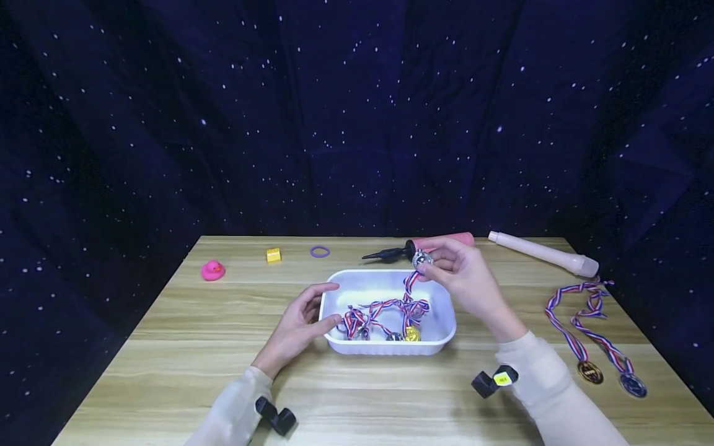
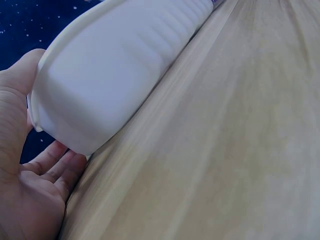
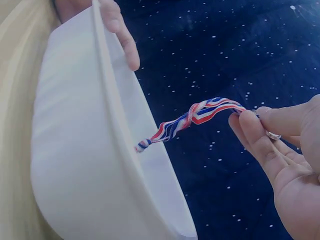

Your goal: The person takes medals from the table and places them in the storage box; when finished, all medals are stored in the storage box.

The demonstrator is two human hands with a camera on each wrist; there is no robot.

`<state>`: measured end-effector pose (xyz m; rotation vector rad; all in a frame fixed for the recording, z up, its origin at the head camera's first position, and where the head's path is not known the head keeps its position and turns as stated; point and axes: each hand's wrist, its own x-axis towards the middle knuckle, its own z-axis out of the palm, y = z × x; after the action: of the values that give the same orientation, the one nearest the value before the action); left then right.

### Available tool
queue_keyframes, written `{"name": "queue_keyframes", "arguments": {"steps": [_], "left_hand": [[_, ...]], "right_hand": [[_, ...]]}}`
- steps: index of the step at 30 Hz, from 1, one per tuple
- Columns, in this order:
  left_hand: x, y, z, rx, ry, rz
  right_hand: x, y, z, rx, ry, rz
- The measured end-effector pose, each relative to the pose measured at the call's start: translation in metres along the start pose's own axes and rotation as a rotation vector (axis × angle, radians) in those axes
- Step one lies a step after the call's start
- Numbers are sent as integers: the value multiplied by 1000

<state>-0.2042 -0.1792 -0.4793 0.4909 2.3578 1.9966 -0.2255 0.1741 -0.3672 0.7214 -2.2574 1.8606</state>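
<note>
Foreground: wood-grain table [image 1: 145, 384] before us, a broad stretch of it on the near side of the white plastic tub [image 1: 390, 349]; left and right edges run well apart from the tub.
Label: a yellow sticker [image 1: 502, 379] on the black wrist camera [image 1: 484, 384] at the right sleeve; we see print, too small to read.
Left hand [image 1: 295, 322]: we have thumb and fingers parted, gripping the tub's left end by its rim.
Tub: flat on the table, tangled ribbons inside, with a gold medal [image 1: 411, 334] and a silver one by the near wall.
Right hand [image 1: 465, 269]: thumb and fingers pinching a silver-coloured medal [image 1: 422, 259] above the far right rim; its knotted red-white-blue ribbon [image 3: 192, 117] trails down into the tub.
Right edge: two ribboned medals [image 1: 590, 372] near it; we can't read their faces.
Back edge: pink duck [image 1: 212, 271], yellow block [image 1: 273, 254], purple ring [image 1: 320, 251], pink pump [image 1: 446, 240] partly behind the right hand, pale microphone-shaped stick [image 1: 538, 251].
Beyond: we finish at the starry curtain [image 1: 357, 124].
</note>
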Motion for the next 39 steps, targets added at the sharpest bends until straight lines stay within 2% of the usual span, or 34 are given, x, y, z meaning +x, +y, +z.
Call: {"name": "queue_keyframes", "arguments": {"steps": [7,10,16,23,28,34,39], "left_hand": [[1,-2,0,4,-4,1],[1,-2,0,-7,-5,3],[1,-1,0,-8,-7,-2],[2,1,-2,-4,-9,0],[1,1,-1,-7,-10,6],[0,-2,-1,-20,-13,13],[1,-2,-1,-10,-10,17]], "right_hand": [[-3,5,10,-42,-49,115],[-4,9,13,-81,-87,123],[-5,19,18,-61,-167,143],[-6,25,24,-58,-182,158],[-9,32,29,-114,-210,111],[-12,36,33,-360,-203,-27],[-11,39,34,-434,-221,-50]]}}
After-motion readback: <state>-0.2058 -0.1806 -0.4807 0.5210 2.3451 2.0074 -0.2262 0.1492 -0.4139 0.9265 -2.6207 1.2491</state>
